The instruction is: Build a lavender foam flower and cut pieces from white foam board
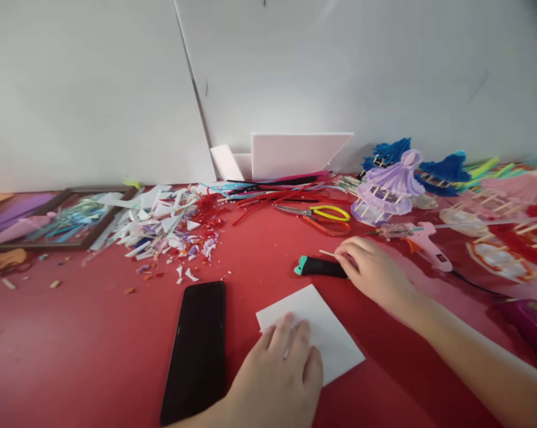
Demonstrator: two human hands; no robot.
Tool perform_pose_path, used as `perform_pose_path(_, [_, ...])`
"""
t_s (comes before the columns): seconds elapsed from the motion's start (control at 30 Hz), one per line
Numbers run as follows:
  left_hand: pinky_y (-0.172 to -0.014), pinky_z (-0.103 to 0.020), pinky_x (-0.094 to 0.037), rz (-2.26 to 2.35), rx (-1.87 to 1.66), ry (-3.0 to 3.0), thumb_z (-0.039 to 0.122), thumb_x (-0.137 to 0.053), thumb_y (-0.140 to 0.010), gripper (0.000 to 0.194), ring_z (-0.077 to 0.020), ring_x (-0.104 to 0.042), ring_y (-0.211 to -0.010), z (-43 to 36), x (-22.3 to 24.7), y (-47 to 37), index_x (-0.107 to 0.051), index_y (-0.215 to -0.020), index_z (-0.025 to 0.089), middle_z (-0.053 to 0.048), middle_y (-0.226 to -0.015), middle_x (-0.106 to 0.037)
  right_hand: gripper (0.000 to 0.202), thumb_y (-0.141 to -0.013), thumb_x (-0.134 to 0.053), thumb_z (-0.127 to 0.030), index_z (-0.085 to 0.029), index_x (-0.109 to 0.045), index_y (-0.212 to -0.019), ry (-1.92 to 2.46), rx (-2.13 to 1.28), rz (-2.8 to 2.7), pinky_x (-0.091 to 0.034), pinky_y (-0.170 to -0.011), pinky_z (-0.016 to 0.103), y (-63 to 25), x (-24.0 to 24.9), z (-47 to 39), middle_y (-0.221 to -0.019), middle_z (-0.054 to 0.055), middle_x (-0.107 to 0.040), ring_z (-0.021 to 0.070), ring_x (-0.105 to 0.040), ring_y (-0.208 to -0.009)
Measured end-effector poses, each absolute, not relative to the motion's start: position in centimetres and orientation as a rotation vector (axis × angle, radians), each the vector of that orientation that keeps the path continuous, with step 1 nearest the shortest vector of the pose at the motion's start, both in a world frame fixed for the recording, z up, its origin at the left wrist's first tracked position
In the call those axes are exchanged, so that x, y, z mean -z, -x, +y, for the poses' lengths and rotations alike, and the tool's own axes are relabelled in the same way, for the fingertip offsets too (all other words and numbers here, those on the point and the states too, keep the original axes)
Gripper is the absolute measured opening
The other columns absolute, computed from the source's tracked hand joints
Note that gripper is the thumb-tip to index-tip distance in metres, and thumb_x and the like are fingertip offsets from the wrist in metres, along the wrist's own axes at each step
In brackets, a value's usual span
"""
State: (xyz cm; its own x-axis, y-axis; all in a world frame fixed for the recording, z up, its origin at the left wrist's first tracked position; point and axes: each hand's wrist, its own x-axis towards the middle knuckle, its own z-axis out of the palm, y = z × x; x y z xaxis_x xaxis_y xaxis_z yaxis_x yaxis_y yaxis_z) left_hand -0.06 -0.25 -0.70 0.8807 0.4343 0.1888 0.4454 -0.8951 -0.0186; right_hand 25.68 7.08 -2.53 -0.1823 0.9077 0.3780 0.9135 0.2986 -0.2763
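White board (335,339) lies flat on the red counter (94,345), and everything else is placed here from it. The left hand (280,374) rests over its near left part, fingers slightly spread and pressed lightly down, closed around nothing that shows. Beyond its right side, the right hand (373,270) pinches one end of a thin stick (328,254), fingertips together, the free end pointing left.

Just past the board's far corner lies a black and teal knife (322,267), partly behind the right hand; whether they touch I cannot tell. The phone (197,351) is to the board's left, screen dark. Well beyond it are scissors (310,211) and a heap of coloured strips (272,190); beyond and left, a pile of scraps (166,220). Off to the right are a pink glue gun (431,245) and several small models, the purple model (384,202) having sticks between its layers.

Judging by this, those models are well advanced, perhaps complete, while the board seems barely started: its visible face is plain, with no stick fixed to it. What the left hand covers cannot be judged.
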Motion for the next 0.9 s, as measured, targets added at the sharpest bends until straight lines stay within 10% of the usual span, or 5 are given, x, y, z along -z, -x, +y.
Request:
perform_pose_path(0.4, [-0.051,-0.028,-0.029,-1.242,0.471,3.224,0.008,-0.042,-0.070,0.015,-0.0150,-0.040,-0.053,4.9,-2.6,1.7,-0.045,-0.062,0.021,0.000,-0.059,-0.048,0.023,-0.077,-0.043,-0.016,-0.023,-0.036,-0.056,1.656,-0.016,-2.039,-0.034,-0.049,0.026,-24.5,-0.8,9.5,-0.056,-0.001,-0.050,0.0141,-0.049,-0.050])
perform_pose_path(0.9, [-0.059,-0.022,-0.041,-2.105,1.045,3.111,0.042,-0.042,-0.092,0.038,-0.0140,-0.055,-0.062,9.3,-0.7,4.8,-0.057,-0.066,0.019,0.000,-0.065,-0.061,0.022,-0.091,-0.056,-0.032,-0.014,-0.061,-0.104,1.962,-0.093,-2.127,-0.053,-0.079,0.037,-24.7,-2.7,16.7,-0.104,0.006,-0.064,0.0164,-0.063,-0.089])
